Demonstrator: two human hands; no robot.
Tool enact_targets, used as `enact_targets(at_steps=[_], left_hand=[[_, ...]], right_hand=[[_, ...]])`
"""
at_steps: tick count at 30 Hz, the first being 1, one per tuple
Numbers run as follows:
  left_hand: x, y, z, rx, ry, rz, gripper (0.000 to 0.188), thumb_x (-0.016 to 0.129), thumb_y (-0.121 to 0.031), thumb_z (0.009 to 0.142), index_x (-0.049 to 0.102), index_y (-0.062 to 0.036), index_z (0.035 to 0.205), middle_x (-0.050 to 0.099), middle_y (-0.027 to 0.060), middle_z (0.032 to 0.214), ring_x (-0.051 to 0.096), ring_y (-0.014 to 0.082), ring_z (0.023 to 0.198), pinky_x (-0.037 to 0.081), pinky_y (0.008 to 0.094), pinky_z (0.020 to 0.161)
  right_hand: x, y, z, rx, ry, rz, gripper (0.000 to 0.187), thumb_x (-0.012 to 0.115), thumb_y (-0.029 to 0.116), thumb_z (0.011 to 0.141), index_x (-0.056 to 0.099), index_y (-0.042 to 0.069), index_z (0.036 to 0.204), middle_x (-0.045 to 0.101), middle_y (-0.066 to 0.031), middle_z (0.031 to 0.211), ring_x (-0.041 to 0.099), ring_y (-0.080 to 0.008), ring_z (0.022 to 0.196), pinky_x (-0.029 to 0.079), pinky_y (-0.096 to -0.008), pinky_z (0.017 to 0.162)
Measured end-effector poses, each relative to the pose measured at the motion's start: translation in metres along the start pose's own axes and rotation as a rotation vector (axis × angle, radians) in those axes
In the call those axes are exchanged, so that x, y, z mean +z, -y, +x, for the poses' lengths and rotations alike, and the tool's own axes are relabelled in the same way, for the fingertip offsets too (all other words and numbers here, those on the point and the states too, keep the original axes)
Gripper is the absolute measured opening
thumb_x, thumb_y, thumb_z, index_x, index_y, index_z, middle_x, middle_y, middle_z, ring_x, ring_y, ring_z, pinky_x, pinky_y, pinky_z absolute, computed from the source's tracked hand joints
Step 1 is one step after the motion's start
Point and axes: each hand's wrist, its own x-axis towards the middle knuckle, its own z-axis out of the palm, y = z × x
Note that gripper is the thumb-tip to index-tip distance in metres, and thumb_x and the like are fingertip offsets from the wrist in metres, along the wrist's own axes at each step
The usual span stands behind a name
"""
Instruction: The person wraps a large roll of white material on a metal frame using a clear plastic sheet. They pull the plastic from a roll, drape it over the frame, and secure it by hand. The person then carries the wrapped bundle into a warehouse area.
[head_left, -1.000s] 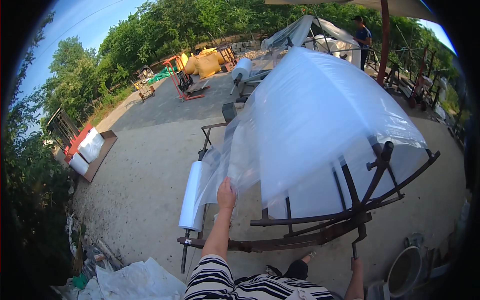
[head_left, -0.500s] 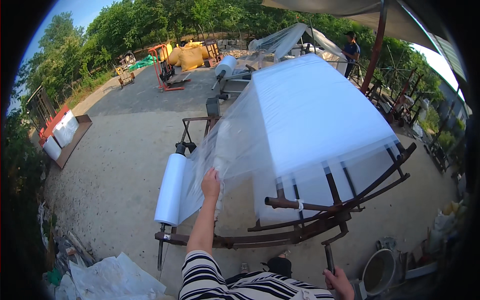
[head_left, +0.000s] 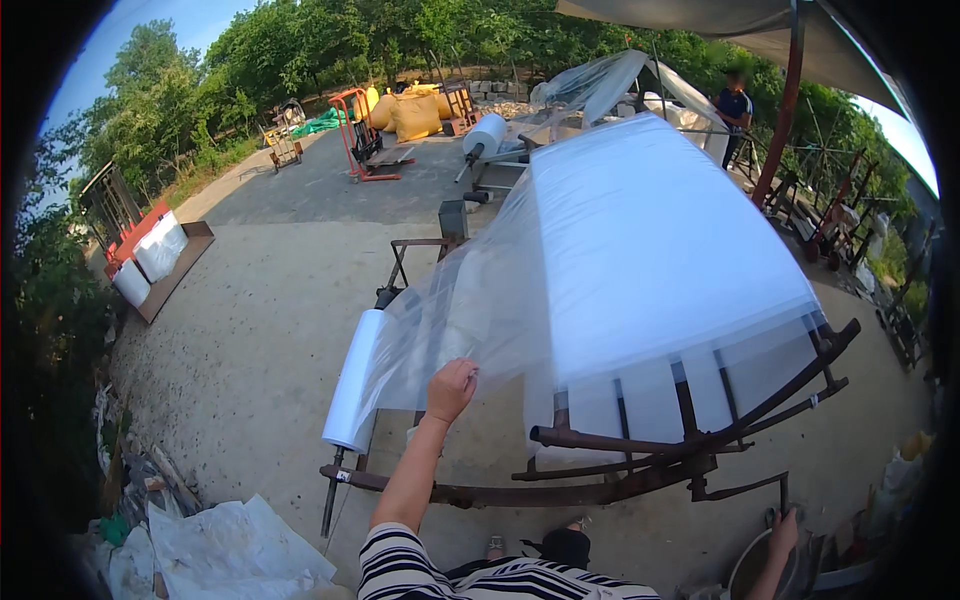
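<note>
A small white tag sits on the metal frame beside the lower end of the roll shaft; any marking on it is too small to read. A second white patch shows near the right end of the frame and is equally unreadable.

The clear film spans from the white film roll, at the left of the frame, to the broad film winding over the frame bars. The left hand has its fingers drawn together on the near edge of the film, between roll and winding. The right hand is closed around the upright grip of the crank, beyond the near right side of the frame.

The near edge of the winding overhangs the bars as a translucent skirt. Concrete ground extends from the roll to the white bundles at far left. A crumpled white sheet borders the near left, and a round tub stands close to the right hand, limiting room on that side.
</note>
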Motion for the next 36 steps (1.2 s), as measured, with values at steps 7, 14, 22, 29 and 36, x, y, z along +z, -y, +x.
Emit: enact_targets(at_steps=[7,14,22,29,36], left_hand=[[-0.007,-0.006,0.006,0.059,-0.032,0.061,0.018,0.068,-0.010,0.067,0.057,-0.0093,0.081,0.060,0.0062,0.081,0.059,0.0267,0.082,0.048,0.0366,0.071],[0.015,0.052,0.014,-0.144,-0.039,0.286,0.021,0.068,-0.010,0.067,0.057,-0.0102,0.085,0.060,0.0046,0.084,0.058,0.0283,0.079,0.048,0.0380,0.068],[0.013,0.062,0.014,-0.070,-0.216,0.272,0.016,0.066,-0.014,0.070,0.059,-0.0115,0.084,0.060,0.0037,0.081,0.058,0.0271,0.080,0.048,0.0385,0.068],[0.003,0.023,0.028,0.029,-0.243,0.155,0.013,0.064,-0.013,0.072,0.059,-0.0109,0.083,0.060,0.0056,0.080,0.059,0.0266,0.083,0.049,0.0373,0.071],[0.007,-0.012,0.036,0.178,-0.106,0.031,0.017,0.062,-0.007,0.070,0.060,-0.0114,0.086,0.060,0.0056,0.080,0.058,0.0278,0.079,0.048,0.0385,0.071]], right_hand=[[0.171,0.010,-0.023,0.094,0.346,0.088,0.035,0.052,0.035,0.088,0.049,0.000,0.094,0.061,-0.0221,0.091,0.059,-0.0411,0.086,0.045,-0.0495,0.071],[0.276,0.079,-0.144,-0.024,0.716,0.366,0.042,0.052,0.036,0.087,0.052,-0.006,0.091,0.060,-0.0244,0.075,0.061,-0.0410,0.071,0.048,-0.0471,0.060],[0.081,0.196,-0.251,0.006,1.318,0.908,0.028,0.052,0.030,0.091,0.048,0.005,0.079,0.039,0.0023,0.053,0.036,-0.0084,0.040,0.028,-0.0256,0.036],[-0.074,0.168,-0.227,0.085,1.260,1.083,0.022,0.054,0.023,0.090,0.051,0.003,0.081,0.047,-0.0011,0.057,0.040,-0.0106,0.043,0.029,-0.0270,0.040],[-0.135,0.103,-0.145,-0.269,-0.018,0.284,0.023,0.054,0.021,0.088,0.051,-0.001,0.091,0.057,-0.0161,0.069,0.057,-0.0336,0.062,0.043,-0.0383,0.055]])
